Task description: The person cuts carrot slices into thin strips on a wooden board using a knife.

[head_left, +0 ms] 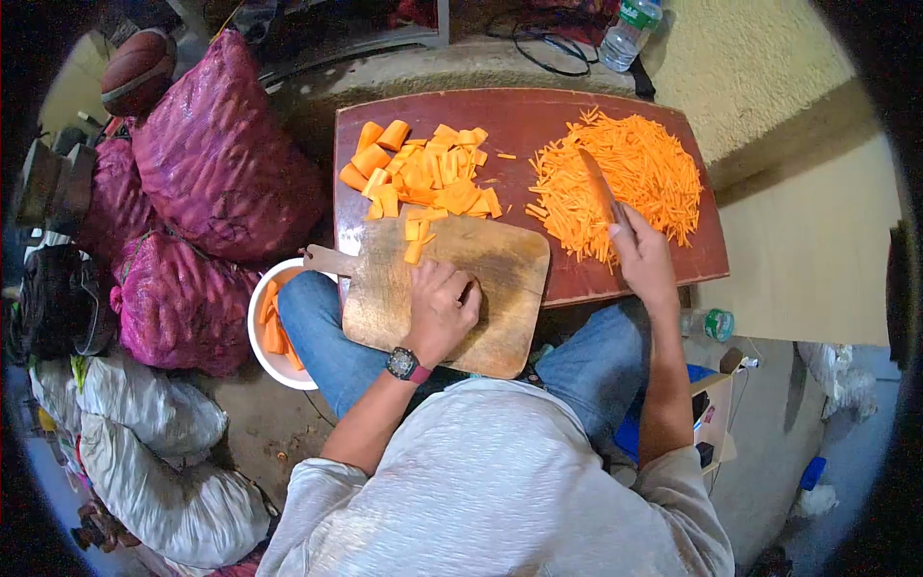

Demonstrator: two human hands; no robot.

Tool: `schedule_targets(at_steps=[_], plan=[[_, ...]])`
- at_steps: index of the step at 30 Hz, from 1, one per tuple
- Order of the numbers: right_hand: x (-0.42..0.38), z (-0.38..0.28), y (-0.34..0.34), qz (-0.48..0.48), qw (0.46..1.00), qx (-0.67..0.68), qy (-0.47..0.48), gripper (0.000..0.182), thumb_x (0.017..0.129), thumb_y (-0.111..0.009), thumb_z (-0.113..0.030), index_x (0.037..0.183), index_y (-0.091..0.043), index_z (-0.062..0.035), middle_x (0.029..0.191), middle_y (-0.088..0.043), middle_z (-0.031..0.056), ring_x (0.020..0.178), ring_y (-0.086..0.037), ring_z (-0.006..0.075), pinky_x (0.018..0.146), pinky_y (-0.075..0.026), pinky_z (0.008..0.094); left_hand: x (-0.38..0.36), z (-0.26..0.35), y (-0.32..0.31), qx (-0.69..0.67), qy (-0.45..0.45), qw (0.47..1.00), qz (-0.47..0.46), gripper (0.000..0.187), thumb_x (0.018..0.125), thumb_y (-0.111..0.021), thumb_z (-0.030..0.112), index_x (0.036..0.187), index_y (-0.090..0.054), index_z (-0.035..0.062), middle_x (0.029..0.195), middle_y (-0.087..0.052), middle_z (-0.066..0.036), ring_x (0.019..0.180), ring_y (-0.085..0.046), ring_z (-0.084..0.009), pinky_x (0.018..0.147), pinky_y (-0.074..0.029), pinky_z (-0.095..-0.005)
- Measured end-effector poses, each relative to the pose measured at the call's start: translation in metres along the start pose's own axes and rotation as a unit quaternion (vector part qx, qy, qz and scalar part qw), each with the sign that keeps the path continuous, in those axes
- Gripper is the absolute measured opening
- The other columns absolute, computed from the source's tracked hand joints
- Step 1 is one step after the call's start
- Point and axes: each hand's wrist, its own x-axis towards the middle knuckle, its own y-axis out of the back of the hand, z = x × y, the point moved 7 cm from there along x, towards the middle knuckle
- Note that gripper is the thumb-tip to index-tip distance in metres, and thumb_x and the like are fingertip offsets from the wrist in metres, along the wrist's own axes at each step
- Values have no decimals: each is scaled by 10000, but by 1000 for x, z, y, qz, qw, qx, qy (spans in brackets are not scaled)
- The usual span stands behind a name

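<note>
My left hand [444,300] rests on the wooden cutting board [510,288] with its fingers curled. Its fingertips are close to a few carrot slices [415,248] at the board's far edge; what lies under the fingers is hidden. In my right hand [642,248] is a knife [601,188], its blade pointing away from me over a large heap of carrot strips [625,173]. Thicker carrot chunks and flat slices [437,168] lie in a pile beyond the board. The board's handle [332,261] sticks out to the left.
The board lies partly on a red-brown table [519,111] and over my lap. A white basin [258,327] with carrot pieces stands left of my leg. Full pink mesh sacks [226,154] and white sacks [173,490] fill the left side. A plastic bottle [630,34] stands at the back right.
</note>
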Motion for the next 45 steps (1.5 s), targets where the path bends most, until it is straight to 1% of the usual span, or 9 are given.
schedule_targets(at_steps=[12,15,20,22,30,39,40,42,45], plan=[[-53,-49,-70,-153,983,97,-17,368,1080,-642,-121,1397,-659,65,1024,-753,130,947,-679,169,863,-558,360,59,-5,4,35,-16,999,-13,96,856,-790,120,873,-751,34,940,-656,-138,965,-604,-357,886,-454,-490],[-51,-49,-64,-95,980,171,25,346,1079,-630,-125,1374,-657,53,1022,-746,215,957,-722,223,869,-564,402,82,-19,-4,107,-19,992,-58,165,867,-790,177,980,-780,57,1016,-647,-138,1052,-598,-344,930,-420,-490],[-51,-48,-74,-170,984,52,-8,343,1083,-608,-166,1369,-633,22,1054,-738,309,997,-762,435,868,-572,470,105,-38,-24,185,-58,976,-100,397,844,-841,271,1188,-761,89,1165,-639,-135,1144,-578,-335,936,-407,-515],[-52,-47,-77,-148,987,56,21,344,1081,-609,-180,1361,-631,18,1018,-733,315,986,-753,472,854,-571,488,114,-44,-33,211,-24,965,-152,623,722,-909,185,1312,-722,118,1281,-614,-105,1230,-548,-338,1004,-399,-524],[-54,-44,-77,-105,989,97,29,343,1072,-624,-205,1358,-649,-18,1039,-739,331,1011,-731,529,840,-573,555,135,-76,-50,202,-67,960,-181,386,778,-853,232,1139,-777,119,1046,-753,-115,1071,-669,-348,935,-410,-531],[-55,-40,-79,-91,987,128,40,341,1071,-625,-203,1348,-655,-7,1034,-737,330,1003,-731,528,844,-573,550,97,-38,-2,-20,-43,997,-67,220,859,-743,3,1057,-822,57,1015,-778,-172,1032,-708,-364,958,-503,-484],[-56,-40,-79,-91,987,129,38,341,1071,-625,-203,1348,-655,-7,1034,-737,330,1003,-731,528,844,-573,550,85,-28,-6,-90,-10,987,-130,205,864,-756,13,1051,-832,49,1026,-784,-177,1030,-714,-374,955,-525,-474],[-57,-42,-79,-110,989,99,31,356,1072,-614,-157,1378,-643,23,1019,-743,287,957,-762,381,864,-567,460,60,-1,-10,-166,88,937,-296,179,869,-774,29,1030,-850,39,1002,-795,-179,995,-723,-391,918,-569,-457],[-61,-47,-80,-146,983,107,6,346,1080,-625,-163,1371,-643,24,993,-742,269,910,-753,338,837,-563,451,38,10,-15,-154,-21,931,-331,261,864,-780,39,1118,-842,51,1054,-767,-176,1042,-689,-390,961,-545,-470]])
